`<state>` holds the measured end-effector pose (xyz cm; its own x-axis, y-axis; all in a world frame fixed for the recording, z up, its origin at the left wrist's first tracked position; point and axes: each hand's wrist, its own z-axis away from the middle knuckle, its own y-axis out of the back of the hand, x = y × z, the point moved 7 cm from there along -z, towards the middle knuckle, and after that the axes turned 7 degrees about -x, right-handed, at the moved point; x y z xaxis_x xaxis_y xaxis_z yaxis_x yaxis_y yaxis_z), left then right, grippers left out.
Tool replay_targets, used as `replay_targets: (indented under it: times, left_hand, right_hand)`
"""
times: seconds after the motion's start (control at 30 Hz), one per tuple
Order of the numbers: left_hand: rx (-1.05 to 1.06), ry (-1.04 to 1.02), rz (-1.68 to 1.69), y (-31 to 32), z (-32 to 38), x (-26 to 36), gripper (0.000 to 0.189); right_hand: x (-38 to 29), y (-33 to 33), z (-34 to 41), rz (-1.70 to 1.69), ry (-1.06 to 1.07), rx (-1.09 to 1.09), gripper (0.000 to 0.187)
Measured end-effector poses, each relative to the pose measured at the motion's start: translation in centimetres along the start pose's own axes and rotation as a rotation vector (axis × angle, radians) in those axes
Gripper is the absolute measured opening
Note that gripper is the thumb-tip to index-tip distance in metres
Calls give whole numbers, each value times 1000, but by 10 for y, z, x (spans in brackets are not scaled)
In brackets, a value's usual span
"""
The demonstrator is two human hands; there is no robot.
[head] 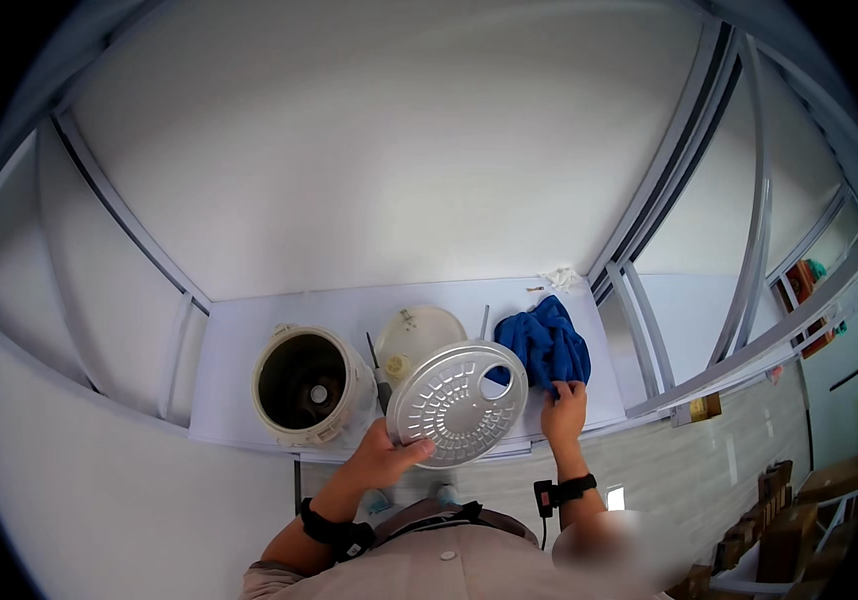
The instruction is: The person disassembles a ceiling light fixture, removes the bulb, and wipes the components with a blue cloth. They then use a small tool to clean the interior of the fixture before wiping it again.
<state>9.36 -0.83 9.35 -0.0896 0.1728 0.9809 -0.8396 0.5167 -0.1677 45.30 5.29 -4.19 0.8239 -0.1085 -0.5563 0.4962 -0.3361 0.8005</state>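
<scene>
My left hand grips the lower left rim of a round metal disc, thumb on top. Embossed or slotted rings pattern this disc, and one large round hole pierces it near its upper right edge. To the right, the fingertips of my right hand pinch the near edge of a crumpled blue cloth. Partly behind the disc lies a round, pale plastic lid-like piece with a small yellowish round part on it.
A round, cream appliance body with a dark hollow stands at left on the white bench. Beside it is a screwdriver, partly hidden. Behind the disc is a thin metal rod; crumpled white tissue lies at the back right.
</scene>
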Motion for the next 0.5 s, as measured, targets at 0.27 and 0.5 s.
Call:
replay_targets:
  times: [0.27,0.5]
  left_hand:
    - [120,-47,23,-8,1,-4,38]
    - [174,-88,18,-5,2,-8,48]
  right_hand:
    - [-38,90,-23,-648,272,311,19]
    - [-127,202,12,-754,671,230,9]
